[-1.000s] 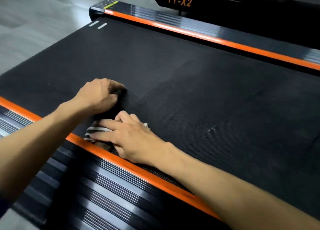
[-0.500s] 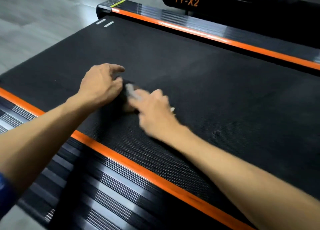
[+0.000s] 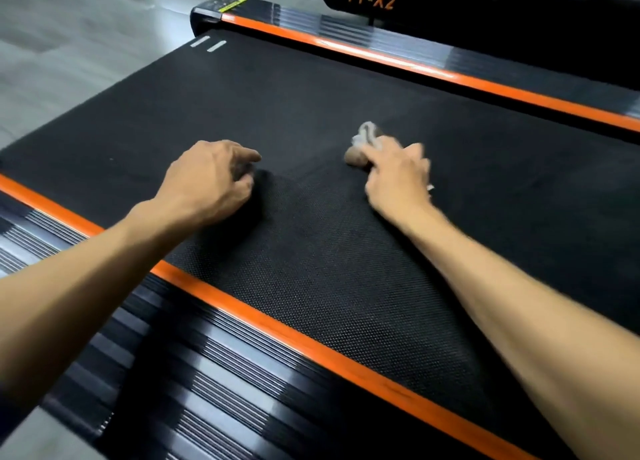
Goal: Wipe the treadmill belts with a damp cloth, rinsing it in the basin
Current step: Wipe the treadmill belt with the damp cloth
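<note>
Black, finely dimpled rubber fills most of what I see: the treadmill belt (image 3: 311, 269), running between two orange strips, the near orange strip (image 3: 277, 317) just below my forearms and the far orange strip (image 3: 433, 70) beyond. My left hand (image 3: 207, 179) rests on the belt with its fingers loosely curled, knuckles up, forefinger pointing right; whether it has anything under it I cannot tell, since only shadow shows beneath the fingers. My right hand (image 3: 398, 179) is well apart from it, further out toward the middle of the belt, pressing the cloth (image 3: 363, 139) down onto the rubber. The cloth is bunched, pale and brownish, and peeks out ahead of my fingers; the hand is blurred, so the exact hold on it is unclear, though the fingers lie over it. Outside the near strip runs the ribbed, glossy side rail (image 3: 194, 373). Past the far strip a second machine's black housing (image 3: 485, 6) carries orange lettering reading TT-X2. Grey floor (image 3: 69, 44) shows at upper left.
</note>
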Demonstrator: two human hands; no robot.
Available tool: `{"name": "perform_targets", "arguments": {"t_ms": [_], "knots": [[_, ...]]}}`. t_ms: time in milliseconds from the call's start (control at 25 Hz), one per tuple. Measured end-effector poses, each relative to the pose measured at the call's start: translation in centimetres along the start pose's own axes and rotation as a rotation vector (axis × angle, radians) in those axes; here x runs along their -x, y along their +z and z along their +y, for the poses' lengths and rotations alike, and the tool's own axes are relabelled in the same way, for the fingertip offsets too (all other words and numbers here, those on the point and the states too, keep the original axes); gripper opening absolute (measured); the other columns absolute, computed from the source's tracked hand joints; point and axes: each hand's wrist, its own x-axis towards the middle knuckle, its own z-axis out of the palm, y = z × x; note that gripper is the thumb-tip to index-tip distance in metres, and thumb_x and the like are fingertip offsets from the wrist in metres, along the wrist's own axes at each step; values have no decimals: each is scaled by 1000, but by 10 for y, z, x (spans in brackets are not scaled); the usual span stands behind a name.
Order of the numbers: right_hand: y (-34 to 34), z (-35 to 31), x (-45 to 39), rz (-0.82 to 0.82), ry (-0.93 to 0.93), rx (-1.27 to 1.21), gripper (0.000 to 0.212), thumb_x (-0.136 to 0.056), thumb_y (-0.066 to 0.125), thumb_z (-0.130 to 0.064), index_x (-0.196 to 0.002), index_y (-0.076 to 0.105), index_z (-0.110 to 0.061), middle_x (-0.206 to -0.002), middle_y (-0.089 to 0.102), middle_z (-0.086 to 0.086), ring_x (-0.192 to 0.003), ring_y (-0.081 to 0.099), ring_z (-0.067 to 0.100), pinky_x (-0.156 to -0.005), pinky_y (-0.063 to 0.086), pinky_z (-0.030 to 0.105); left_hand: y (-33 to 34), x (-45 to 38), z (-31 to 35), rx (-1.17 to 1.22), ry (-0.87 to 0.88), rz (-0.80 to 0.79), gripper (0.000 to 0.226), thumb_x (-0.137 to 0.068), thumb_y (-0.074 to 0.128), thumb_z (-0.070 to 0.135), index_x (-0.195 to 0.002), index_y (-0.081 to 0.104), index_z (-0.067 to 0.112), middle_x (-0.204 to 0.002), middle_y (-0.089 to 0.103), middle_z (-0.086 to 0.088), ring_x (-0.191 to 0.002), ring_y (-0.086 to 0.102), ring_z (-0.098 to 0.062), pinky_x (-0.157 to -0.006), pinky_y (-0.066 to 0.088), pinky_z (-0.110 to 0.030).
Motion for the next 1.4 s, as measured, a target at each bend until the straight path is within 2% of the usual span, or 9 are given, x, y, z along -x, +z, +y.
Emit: {"name": "perform_targets", "arguments": {"t_ms": [120, 200, 280, 400, 760, 1080, 1160, 1320, 1400], "knots": [[3, -53, 63, -42, -414, -133, 68, -77, 45, -6, -137, 52, -38, -135, 55, -7, -88, 46, 31, -78, 42, 42, 0, -2, -2, -12, -11, -55, 39, -91, 55, 28, -129, 61, 29, -133, 61, 4, -123, 55, -24, -97, 45, -37], [-3, -68, 95, -121, -536, -212, 63, -75, 47, -7, -131, 60, -33, -138, 56, -5, -89, 47, 29, -77, 40, 40, 1, -2, -4, -25, 18, -91, 40, -90, 55, 29, -129, 60, 29, -131, 62, 2, -122, 56, -26, -96, 46, -38], [-10, -69, 109, -137, -449, -225, 59, -77, 48, -9, -129, 61, -33, -141, 52, -7, -93, 45, 25, -80, 40, 41, -1, 0, -8, -36, 52, -138, 40, -87, 55, 32, -127, 61, 33, -128, 64, 4, -119, 57, -26, -93, 48, -39], [-11, -67, 127, 7, -290, -136, 57, -78, 55, -7, -128, 60, -31, -140, 52, -8, -90, 46, 26, -77, 44, 45, -7, 4, -18, -5, 49, -187, 42, -85, 56, 30, -126, 61, 37, -125, 64, 10, -118, 57, -20, -96, 47, -35], [-10, -51, 132, 80, -276, -50, 50, -82, 50, -8, -127, 66, -25, -138, 57, -2, -89, 46, 23, -79, 44, 41, -29, 6, -13, 270, -17, -159, 45, -88, 56, 27, -131, 58, 39, -135, 59, 0, -124, 54, -25, -104, 42, -35], [-11, -62, 135, 80, -224, -18, 56, -78, 50, -7, -129, 63, -26, -140, 54, -6, -90, 47, 22, -79, 45, 41, -35, 22, -19, 151, 117, -206, 49, -89, 55, 29, -136, 51, 42, -138, 55, 4, -126, 51, -24, -102, 43, -38], [-10, -61, 130, 49, -259, -36, 56, -79, 48, -9, -130, 62, -26, -141, 53, -5, -90, 47, 23, -79, 44, 40, -40, 21, -31, 144, 92, -213, 48, -89, 56, 29, -135, 51, 43, -137, 56, 5, -126, 51, -23, -103, 43, -38], [0, -43, 72, -46, -542, -44, 57, -78, 47, -11, -132, 60, -25, -142, 52, -1, -89, 48, 27, -80, 42, 39, -37, 29, -44, 20, 136, -280, 50, -88, 56, 27, -136, 51, 41, -137, 56, 8, -126, 52, -20, -101, 45, -38], [9, -24, 19, -17, -527, 10, 57, -78, 48, -9, -132, 58, -26, -140, 54, 0, -86, 49, 33, -79, 46, 42, -39, 26, -43, -18, 139, -368, 53, -88, 58, 28, -138, 48, 42, -137, 57, 9, -126, 52, -19, -101, 45, -35]]}}
